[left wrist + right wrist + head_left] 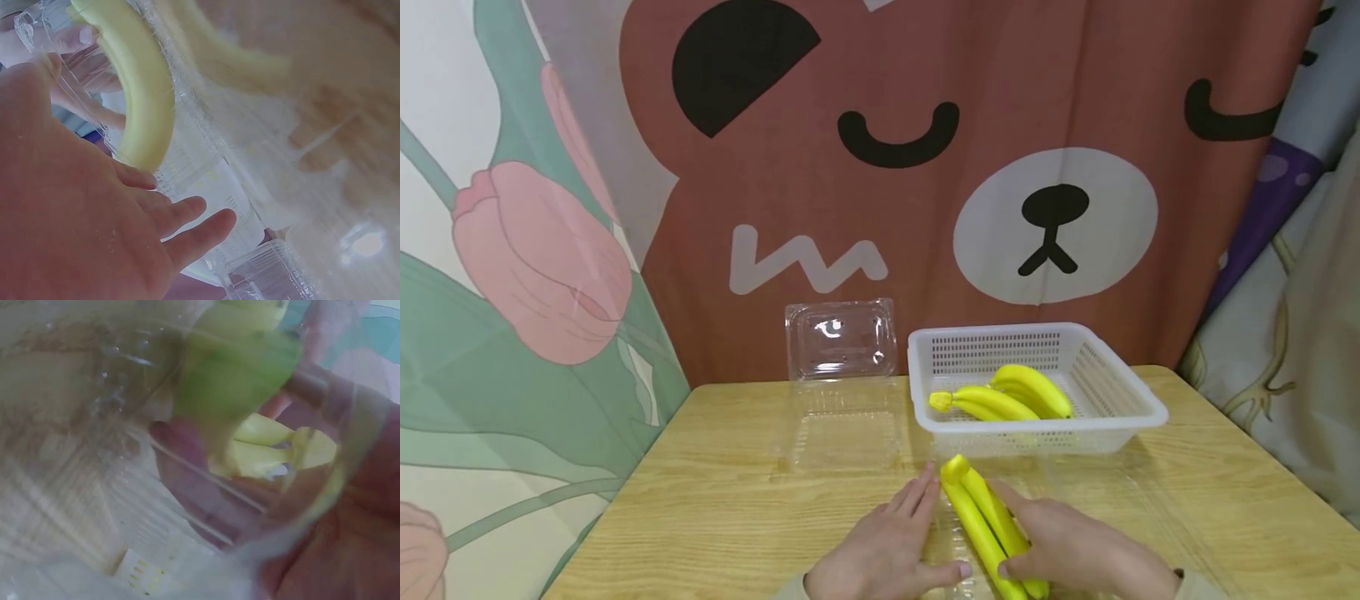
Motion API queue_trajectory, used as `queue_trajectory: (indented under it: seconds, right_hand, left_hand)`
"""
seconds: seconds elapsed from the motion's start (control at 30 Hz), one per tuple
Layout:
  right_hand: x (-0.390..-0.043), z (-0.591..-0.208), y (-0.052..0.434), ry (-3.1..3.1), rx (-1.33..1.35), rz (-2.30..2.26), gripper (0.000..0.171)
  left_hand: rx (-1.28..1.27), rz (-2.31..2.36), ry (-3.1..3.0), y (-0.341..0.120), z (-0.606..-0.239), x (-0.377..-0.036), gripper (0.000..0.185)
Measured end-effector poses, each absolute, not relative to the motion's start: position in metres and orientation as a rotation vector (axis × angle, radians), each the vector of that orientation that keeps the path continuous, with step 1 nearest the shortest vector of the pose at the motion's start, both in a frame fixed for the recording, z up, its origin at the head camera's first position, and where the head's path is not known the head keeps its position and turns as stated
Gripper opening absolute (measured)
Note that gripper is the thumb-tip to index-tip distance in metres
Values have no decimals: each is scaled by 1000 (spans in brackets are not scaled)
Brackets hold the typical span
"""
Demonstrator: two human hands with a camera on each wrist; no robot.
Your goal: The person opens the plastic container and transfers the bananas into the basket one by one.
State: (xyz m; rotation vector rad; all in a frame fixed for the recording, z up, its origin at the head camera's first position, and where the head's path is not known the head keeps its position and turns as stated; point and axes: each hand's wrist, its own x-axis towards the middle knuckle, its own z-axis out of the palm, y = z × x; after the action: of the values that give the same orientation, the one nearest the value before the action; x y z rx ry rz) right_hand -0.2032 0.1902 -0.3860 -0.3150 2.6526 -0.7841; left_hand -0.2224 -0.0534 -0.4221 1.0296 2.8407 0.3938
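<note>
Left hand [886, 554]: fingers straight and slightly spread, lying flat on the clear box [955, 542] just left of the bananas [988, 525]; it grips nothing.
Right hand [1078, 550]: fingers extended and lying against the right side of the bananas, thumb near their near end; whether they curl under cannot be told.
Bananas: two yellow ones side by side at the near middle of the table [715, 500], stems pointing far, inside the clear box.
Handling: they look light, smooth and a bit slippery; likely best held around the middle, from both sides.
Clear box: thin, glossy, ribbed plastic; probably flexes and crackles, so pressure should be gentle.
Basket [1120, 392]: white perforated plastic, stiff, just beyond, holding more bananas [1007, 398].
Second box [841, 342]: clear, open, far left.
</note>
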Motion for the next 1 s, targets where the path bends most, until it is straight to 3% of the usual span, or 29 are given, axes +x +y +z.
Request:
queue_trajectory:
  seconds: [0.13,0.37,0.6,1.0]
  right_hand:
    - [-202,-390,190,2627,-285,-861,100]
    - [-202,-391,193,2679,-195,-945,80]
    - [-204,-383,193,2823,-63,-855,74]
    - [-203,-357,199,2999,-392,-787,50]
  left_hand:
    - [1033,382,2847,-54,-421,-222,101]
    - [1031,386,2844,-54,-421,-223,99]
    - [1103,352,2896,-56,-421,-222,95]
    - [1123,379,2888,-56,-420,-219,97]
